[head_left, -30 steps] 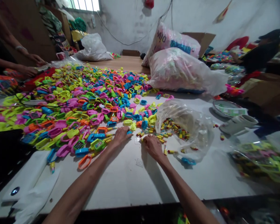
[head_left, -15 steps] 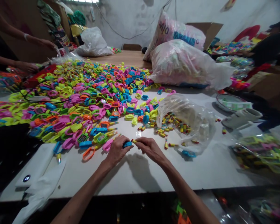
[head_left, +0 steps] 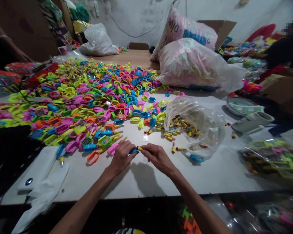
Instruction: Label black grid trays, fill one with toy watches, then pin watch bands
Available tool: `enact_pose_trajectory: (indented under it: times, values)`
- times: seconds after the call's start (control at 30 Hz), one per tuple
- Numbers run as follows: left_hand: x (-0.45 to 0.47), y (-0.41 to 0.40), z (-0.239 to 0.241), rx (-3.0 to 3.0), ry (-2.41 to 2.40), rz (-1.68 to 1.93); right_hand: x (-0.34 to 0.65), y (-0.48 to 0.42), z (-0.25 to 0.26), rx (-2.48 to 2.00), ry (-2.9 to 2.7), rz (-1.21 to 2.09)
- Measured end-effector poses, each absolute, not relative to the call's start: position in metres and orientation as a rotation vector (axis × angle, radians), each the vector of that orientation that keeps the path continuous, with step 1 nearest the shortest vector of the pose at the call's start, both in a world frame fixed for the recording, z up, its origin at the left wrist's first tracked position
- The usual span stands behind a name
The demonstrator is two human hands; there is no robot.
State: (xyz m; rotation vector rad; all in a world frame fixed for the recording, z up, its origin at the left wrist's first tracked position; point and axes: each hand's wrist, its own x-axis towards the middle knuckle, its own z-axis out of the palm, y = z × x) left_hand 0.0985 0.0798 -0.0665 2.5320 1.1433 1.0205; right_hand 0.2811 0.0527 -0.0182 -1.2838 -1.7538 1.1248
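— Since half a second ago, has anything shifted?

— Hardly. Both hands have stayed together over the white table [head_left: 141,182], drifting only slightly nearer the person. At far left, a co-worker's arm [head_left: 5,42] has drawn back from the pile.

— Going left to right, what does the wearer hold?

— Left of the hands lies the big heap of coloured plastic frames [head_left: 83,94], with an orange frame [head_left: 93,157] and a pink one [head_left: 113,148] loose just beside the left hand [head_left: 120,157]. That hand is closed narrowly on a small blue frame [head_left: 133,150], pinched at the fingertips. The right hand [head_left: 158,157] is likewise pinched tight, on a little yellow pen [head_left: 139,148] whose tip meets the blue frame.

— Which way does the pen lie?

— Its long axis runs roughly left to right across the view, the visible end pointing left into the frame; the rest is hidden in the fingers.

— And how far along is the work?

— Early, by the look of it. A few frames near the left hand already seem to carry pens, but the heap is far larger, and the clear bag [head_left: 197,126] right of the hands holds plenty of loose pens, some spilled beside it.
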Motion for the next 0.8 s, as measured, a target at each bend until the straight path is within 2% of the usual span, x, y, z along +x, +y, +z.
enact_pose_trajectory:
  times: [0.2, 0.57, 0.67, 0.8]
  values:
    - [0.093, 0.070, -0.061, 2.646, 1.080, 1.267, 0.277, 0.042, -0.013, -1.220, -1.777, 1.083]
    - [0.086, 0.065, -0.050, 2.848, 0.895, 1.244, 0.276, 0.028, -0.002, -1.232, -1.858, 0.973]
    - [0.084, 0.065, -0.050, 2.943, 0.810, 1.070, 0.281, 0.030, 0.000, -1.255, -1.904, 1.086]
    - [0.089, 0.059, -0.051, 2.974, 0.727, 0.887, 0.291, 0.040, -0.008, -1.261, -1.883, 1.486]
